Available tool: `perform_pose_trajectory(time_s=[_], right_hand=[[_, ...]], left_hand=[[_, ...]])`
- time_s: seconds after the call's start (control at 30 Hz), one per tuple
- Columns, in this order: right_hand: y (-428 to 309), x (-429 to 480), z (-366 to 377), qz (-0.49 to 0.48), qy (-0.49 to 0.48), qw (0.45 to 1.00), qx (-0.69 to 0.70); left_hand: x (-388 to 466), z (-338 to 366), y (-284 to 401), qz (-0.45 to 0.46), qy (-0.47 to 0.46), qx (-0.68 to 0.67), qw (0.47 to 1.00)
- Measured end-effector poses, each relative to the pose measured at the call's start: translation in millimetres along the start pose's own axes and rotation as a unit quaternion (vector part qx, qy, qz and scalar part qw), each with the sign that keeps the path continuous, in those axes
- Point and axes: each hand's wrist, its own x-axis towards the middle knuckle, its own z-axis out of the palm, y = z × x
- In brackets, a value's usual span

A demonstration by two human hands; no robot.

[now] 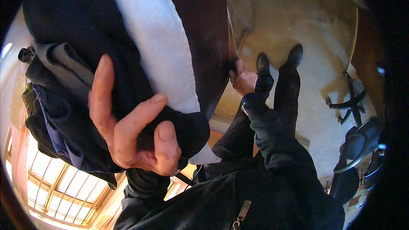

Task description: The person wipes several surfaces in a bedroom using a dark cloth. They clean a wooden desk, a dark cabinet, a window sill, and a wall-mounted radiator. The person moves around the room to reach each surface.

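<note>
My left hand [135, 127] is over black cloth [86, 16], its fingers bent and spread, with nothing seen between them. A white cloth strip [159, 38] with an uneven edge runs along the black cloth, on a dark brown surface [204, 22]. My right hand [244, 78] is lower, at the edge of that surface, its fingers curled beside a small black thing [232, 65]; whether it grips this is unclear. Folded dark garments [60, 111], among them a grey one [68, 60], are heaped left of my left hand.
A barred window [64, 191] is at the lower left. On the floor [319, 92] at right stands a wheeled chair base [351, 102], near a black chair part [358, 147]. My shoes [295, 54] are on the floor.
</note>
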Motion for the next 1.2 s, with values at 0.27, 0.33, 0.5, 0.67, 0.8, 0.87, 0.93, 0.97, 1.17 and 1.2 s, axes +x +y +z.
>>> perform_pose_trajectory(time_s=[0.27, 0.33, 0.5, 0.67, 0.8, 0.87, 0.93, 0.97, 1.17, 1.2], right_hand=[[9, 38, 10, -0.047, 0.061, 0.996, 0.04], [9, 0, 18, -0.049, 0.016, 0.999, 0.019], [15, -22, 9, 0.127, -0.029, 0.952, 0.278], [4, 65, -71, 0.119, 0.026, 0.814, 0.567], [-32, 99, -74, 0.132, 0.004, 0.663, 0.737], [-35, 86, -43, 0.163, 0.013, 0.773, 0.612], [-39, 39, -4, 0.185, 0.082, 0.831, 0.517], [-35, 17, 10, 0.12, 0.091, 0.84, 0.521], [-81, -66, -16, 0.25, -0.028, 0.877, 0.41], [-90, -57, -36, 0.175, 0.005, 0.9, 0.399]], left_hand=[[-8, 7, -8, -0.006, 0.032, -0.032, 0.999], [-7, 6, -5, -0.005, 0.029, -0.029, 0.999], [0, 1, 2, -0.003, 0.039, -0.03, 0.999], [-2, 0, -2, -0.013, 0.059, -0.037, 0.997], [-4, 1, -3, -0.02, 0.067, -0.041, 0.997], [-4, 2, 0, -0.026, 0.063, -0.036, 0.997], [-4, 3, 2, -0.027, 0.058, -0.024, 0.998], [-4, 4, 4, -0.032, 0.058, -0.026, 0.997], [-3, 3, 5, -0.041, 0.063, -0.034, 0.997], [-2, 2, 5, -0.039, 0.063, -0.034, 0.997]])
